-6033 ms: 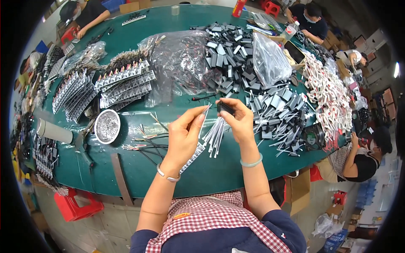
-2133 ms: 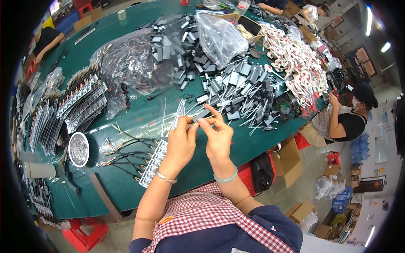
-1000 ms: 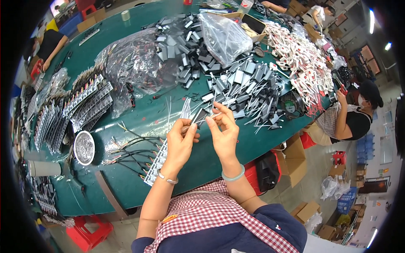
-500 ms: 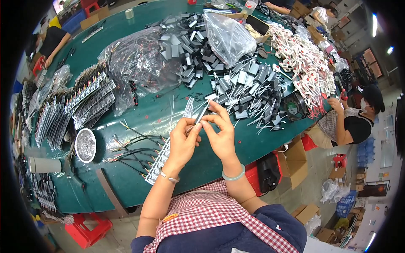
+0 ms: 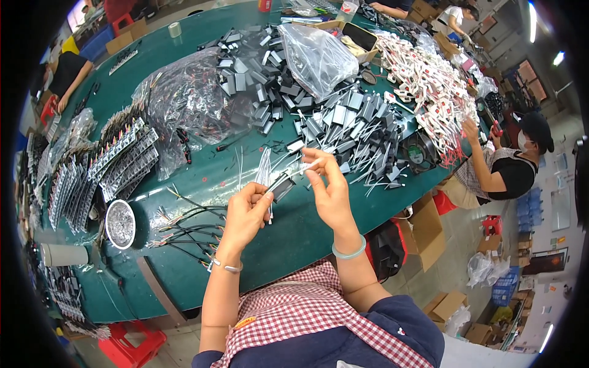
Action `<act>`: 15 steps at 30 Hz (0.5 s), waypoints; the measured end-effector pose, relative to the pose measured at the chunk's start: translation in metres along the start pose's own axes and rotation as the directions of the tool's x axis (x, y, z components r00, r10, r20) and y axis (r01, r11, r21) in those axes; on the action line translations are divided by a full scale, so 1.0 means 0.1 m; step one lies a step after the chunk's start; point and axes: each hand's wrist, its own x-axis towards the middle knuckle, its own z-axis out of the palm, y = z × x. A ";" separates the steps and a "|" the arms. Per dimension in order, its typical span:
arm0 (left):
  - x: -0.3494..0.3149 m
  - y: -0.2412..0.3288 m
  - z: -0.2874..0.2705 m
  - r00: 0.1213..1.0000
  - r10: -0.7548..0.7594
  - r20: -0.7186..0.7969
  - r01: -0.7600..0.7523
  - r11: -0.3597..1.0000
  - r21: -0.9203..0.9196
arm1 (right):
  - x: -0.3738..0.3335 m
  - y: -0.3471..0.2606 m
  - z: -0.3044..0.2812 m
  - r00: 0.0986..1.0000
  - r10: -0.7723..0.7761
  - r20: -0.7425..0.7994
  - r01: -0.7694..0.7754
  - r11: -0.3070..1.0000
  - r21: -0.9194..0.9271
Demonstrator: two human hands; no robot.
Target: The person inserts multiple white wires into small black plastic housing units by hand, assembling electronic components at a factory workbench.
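Observation:
My left hand (image 5: pixel 245 216) is closed on a small dark rectangular casing (image 5: pixel 281 186), pinched between thumb and fingers. A thin white cable tie (image 5: pixel 299 170) runs from the casing towards my right hand (image 5: pixel 332 193). The curled fingers of that hand hold the tie's far end, while its thumb stands somewhat apart. Just beyond my left hand lies a bundle of white cable ties (image 5: pixel 263 165). Beside my left wrist, several black cables (image 5: pixel 195 228) with bare coloured ends lie on the green table (image 5: pixel 294 236).
Dark casings with ties (image 5: pixel 362 132) form a heap beyond my hands. White parts with red wires (image 5: pixel 429 86) are piled at the right, where a co-worker (image 5: pixel 512 153) sits. Stacked circuit strips (image 5: pixel 126 159) and a white bowl (image 5: pixel 123 224) are to the left.
My hands have moved apart; the right has drawn away from the casing along the tie. The left hand has shifted left and down, now covering the white strip by my wrist.

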 end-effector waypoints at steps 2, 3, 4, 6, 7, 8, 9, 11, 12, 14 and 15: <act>0.01 -0.01 -0.01 0.999 -0.026 0.027 0.026 1.000 0.016 | -0.01 -0.01 -0.02 0.999 0.050 0.018 -0.052 0.971 0.234; 0.01 -0.01 0.00 0.999 -0.027 0.027 0.027 1.000 0.017 | -0.02 -0.04 -0.02 0.999 0.050 0.018 -0.053 0.971 0.235; 0.01 -0.01 0.01 0.998 -0.044 0.044 0.042 0.998 0.045 | -0.03 -0.07 -0.03 0.992 0.096 0.078 -0.117 0.925 0.361; 0.01 0.00 0.04 0.996 -0.063 0.061 0.059 0.995 0.075 | -0.04 -0.06 -0.06 0.981 0.133 0.142 -0.186 0.860 0.476; 0.01 0.02 0.06 0.994 -0.060 0.088 0.057 0.998 0.041 | -0.03 -0.03 -0.09 0.974 0.166 0.152 -0.221 0.823 0.524; 0.02 0.03 0.07 0.992 -0.056 0.115 0.056 0.998 0.007 | -0.01 -0.01 -0.13 0.967 0.198 0.163 -0.256 0.782 0.569; 0.04 0.03 0.06 0.992 -0.055 0.111 0.055 0.998 0.006 | 0.03 -0.01 -0.17 0.967 0.196 0.166 -0.256 0.781 0.569; 0.09 0.01 0.06 0.989 -0.023 0.145 0.037 0.995 -0.094 | 0.11 0.00 -0.26 0.968 0.176 0.181 -0.250 0.571 0.782; 0.12 0.01 0.07 0.989 -0.022 0.144 0.036 0.995 -0.095 | 0.16 -0.09 -0.29 0.959 0.238 0.155 -0.269 0.585 0.765; 0.18 0.01 0.08 0.991 0.038 0.125 -0.014 0.981 -0.191 | 0.29 -0.05 -0.41 0.985 0.165 0.043 -0.140 0.642 0.753; 0.21 -0.02 0.07 0.992 0.039 0.122 -0.014 0.981 -0.193 | 0.38 -0.07 -0.49 0.989 0.144 -0.038 -0.071 0.678 0.732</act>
